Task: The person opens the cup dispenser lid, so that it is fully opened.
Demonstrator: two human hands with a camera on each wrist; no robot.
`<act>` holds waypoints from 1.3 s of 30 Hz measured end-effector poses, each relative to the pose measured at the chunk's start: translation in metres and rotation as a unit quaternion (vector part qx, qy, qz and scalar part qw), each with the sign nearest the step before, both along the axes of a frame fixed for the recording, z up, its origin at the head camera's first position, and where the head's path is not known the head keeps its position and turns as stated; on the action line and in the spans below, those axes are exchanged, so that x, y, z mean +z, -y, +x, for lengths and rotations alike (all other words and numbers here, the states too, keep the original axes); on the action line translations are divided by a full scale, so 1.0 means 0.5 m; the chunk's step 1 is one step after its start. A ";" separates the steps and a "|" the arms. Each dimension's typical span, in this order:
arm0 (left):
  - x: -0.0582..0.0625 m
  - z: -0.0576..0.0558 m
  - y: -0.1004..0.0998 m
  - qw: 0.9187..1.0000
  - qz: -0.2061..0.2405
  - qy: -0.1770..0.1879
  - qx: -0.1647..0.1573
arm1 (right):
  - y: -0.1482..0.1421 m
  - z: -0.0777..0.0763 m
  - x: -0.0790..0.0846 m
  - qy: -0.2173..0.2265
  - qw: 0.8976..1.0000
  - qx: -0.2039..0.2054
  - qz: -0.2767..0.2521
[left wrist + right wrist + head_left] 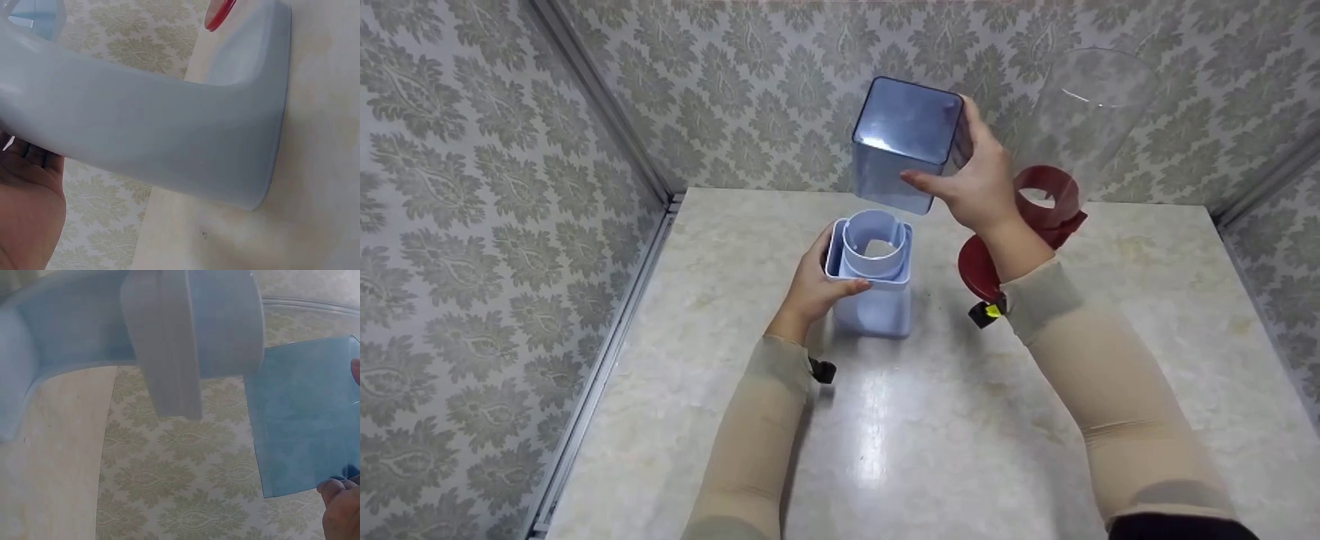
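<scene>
A light-blue plastic dispenser stand with a square rim and a round collar at its top stands upright on the table. My left hand grips its upper part, thumb over the front rim; in the left wrist view the stand's curved body and flat foot show. Up and to the right, my right hand holds a translucent blue square container, its closed end facing the head camera. Between collar and container there is a small gap. The right wrist view shows thumb and fingertips on opposite sides of the container.
Behind my right forearm stands a dark red dispenser stand with a round collar, and a tall clear cylinder rises at it. The pale marbled table meets patterned wall panels at the back and both sides.
</scene>
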State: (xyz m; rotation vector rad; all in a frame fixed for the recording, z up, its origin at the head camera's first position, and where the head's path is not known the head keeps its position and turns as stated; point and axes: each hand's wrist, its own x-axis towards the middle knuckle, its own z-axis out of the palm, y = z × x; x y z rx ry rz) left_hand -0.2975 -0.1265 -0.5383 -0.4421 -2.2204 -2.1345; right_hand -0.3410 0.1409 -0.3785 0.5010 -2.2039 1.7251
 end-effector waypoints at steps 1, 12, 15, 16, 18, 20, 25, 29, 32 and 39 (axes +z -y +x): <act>-0.001 0.003 0.000 1.000 0.002 0.000 -0.002 | 0.000 -0.003 -0.006 0.005 1.000 -0.001 0.003; -0.010 0.018 0.001 1.000 0.028 -0.003 -0.008 | 0.009 -0.048 -0.077 0.102 0.988 -0.042 0.111; -0.009 0.016 0.000 1.000 0.024 -0.006 -0.005 | 0.019 -0.066 -0.106 0.129 0.983 -0.037 0.125; -0.010 0.015 -0.001 1.000 0.023 -0.009 -0.006 | 0.021 -0.073 -0.117 0.134 0.982 -0.038 0.130; -0.012 0.015 -0.003 1.000 0.020 -0.016 -0.009 | 0.023 -0.084 -0.139 0.144 0.979 -0.038 0.141; -0.014 0.016 -0.005 0.999 0.018 -0.023 -0.012 | 0.021 -0.095 -0.161 0.154 0.977 -0.034 0.146; -0.021 0.021 -0.009 0.999 0.023 -0.026 -0.008 | 0.017 -0.112 -0.217 0.189 0.973 -0.019 0.131; -0.025 0.025 -0.011 0.999 0.022 -0.022 -0.010 | 0.016 -0.119 -0.253 0.211 0.970 -0.010 0.123; -0.027 0.025 -0.012 0.999 0.022 -0.021 -0.012 | 0.015 -0.122 -0.270 0.223 0.967 -0.011 0.126; -0.027 0.021 -0.005 0.999 0.024 -0.027 -0.008 | 0.019 -0.127 -0.287 0.219 0.971 0.011 0.100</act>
